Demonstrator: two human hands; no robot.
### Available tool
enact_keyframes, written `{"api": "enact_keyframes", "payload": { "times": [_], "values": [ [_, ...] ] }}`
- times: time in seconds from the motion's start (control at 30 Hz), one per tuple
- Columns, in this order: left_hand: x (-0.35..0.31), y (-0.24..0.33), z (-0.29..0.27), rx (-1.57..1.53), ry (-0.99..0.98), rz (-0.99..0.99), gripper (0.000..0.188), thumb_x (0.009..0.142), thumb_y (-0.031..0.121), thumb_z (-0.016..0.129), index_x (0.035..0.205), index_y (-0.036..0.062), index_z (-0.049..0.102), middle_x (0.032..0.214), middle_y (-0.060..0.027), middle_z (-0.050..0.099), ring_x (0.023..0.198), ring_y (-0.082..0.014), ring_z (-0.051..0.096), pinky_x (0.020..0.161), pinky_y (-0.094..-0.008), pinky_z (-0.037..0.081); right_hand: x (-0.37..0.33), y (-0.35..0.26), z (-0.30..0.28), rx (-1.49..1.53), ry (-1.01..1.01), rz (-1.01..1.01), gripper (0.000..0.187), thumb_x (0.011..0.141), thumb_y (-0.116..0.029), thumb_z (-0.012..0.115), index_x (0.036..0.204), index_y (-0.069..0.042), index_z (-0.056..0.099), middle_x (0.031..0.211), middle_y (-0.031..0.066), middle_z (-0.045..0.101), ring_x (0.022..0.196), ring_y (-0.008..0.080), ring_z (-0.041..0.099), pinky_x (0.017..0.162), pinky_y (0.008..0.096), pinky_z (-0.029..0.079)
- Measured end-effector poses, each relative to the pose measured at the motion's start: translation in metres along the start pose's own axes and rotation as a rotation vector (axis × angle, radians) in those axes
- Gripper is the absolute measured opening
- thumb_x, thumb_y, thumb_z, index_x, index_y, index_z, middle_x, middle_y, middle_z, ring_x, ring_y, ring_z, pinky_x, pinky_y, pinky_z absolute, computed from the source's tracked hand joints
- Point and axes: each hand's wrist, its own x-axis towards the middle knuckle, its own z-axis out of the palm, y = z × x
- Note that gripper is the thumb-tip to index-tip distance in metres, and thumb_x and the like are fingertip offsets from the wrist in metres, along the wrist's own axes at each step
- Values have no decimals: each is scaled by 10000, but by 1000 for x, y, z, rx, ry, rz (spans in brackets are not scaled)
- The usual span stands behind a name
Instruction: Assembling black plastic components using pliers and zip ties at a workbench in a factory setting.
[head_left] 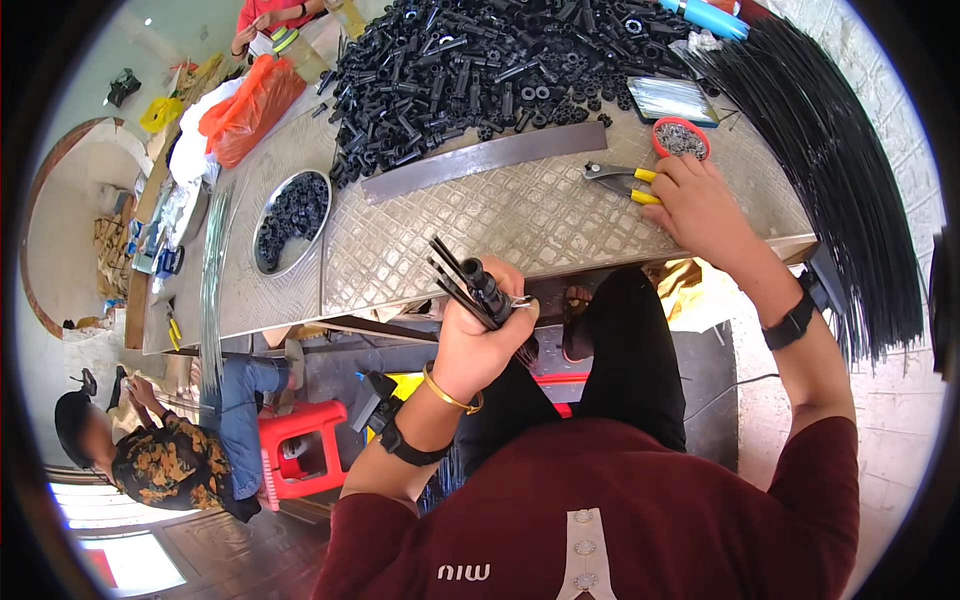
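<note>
Near the centre of the view, we see the left hand [478, 345] closed around a black tube [484, 285] and thin black strips [449, 270]. At two o'clock, the right hand [703, 205] is half curled over the handle ends of yellow-handled pliers [606, 172]; we cannot tell whether it grips them. Just beside its fingers is a red bowl [656, 140]. At six o'clock, we find pale lettering [465, 572] on the maroon shirt [650, 500].

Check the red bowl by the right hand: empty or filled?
Filled, at least partly: small silvery pieces lie inside the red bowl, within its rim. Their depth can't be told.
</note>
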Motion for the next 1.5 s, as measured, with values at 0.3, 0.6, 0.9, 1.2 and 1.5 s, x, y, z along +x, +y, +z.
{"api": "enact_keyframes", "payload": {
  "times": [0.3, 0.6, 0.9, 1.2, 1.5],
  "values": [
    [-15, 9, -3, -443, -95, -186, 478, 614, 30, 819, 867, 79, 416, 884, -29, 422, 663, -59, 482, 582, -194, 450, -17, -51, -78, 439, 6, -158, 191, 752, -207, 639, 835, -43, 586, 956, 97, 526, 857, 271, 532, 692, 349, 432],
    [-12, 15, 5, -275, -122, -82, 469, 628, 43, 816, 870, 80, 415, 828, -8, 441, 655, -57, 489, 564, -196, 449, -18, -75, -89, -42, 216, -370, 145, 710, -87, 625, 848, -43, 619, 1210, 42, 512, 992, 230, 482, 833, 410, 355],
    [-11, 27, 10, -304, -45, -179, 438, 660, 18, 791, 873, 88, 415, 715, 18, 443, 613, -53, 454, 549, -192, 420, -19, -74, -84, -91, 254, -332, 254, 774, -144, 618, 1018, -73, 623, 1203, -60, 522, 953, 176, 456, 834, 351, 315],
    [-5, 26, 10, -222, -4, -223, 395, 687, 40, 781, 852, 80, 425, 691, 31, 465, 635, -45, 465, 570, -190, 411, -13, -70, -79, -139, 352, -381, 198, 748, -133, 640, 933, -64, 643, 1236, -48, 512, 947, 185, 448, 823, 362, 314],
    [2, 23, 9, -274, 0, -299, 361, 732, 16, 738, 897, 74, 422, 784, 36, 480, 716, -55, 544, 651, -200, 466, -10, -66, -78, -183, 369, -362, 177, 737, -124, 649, 896, -46, 640, 1235, -34, 514, 981, 196, 450, 837, 376, 318]
  ]
}}
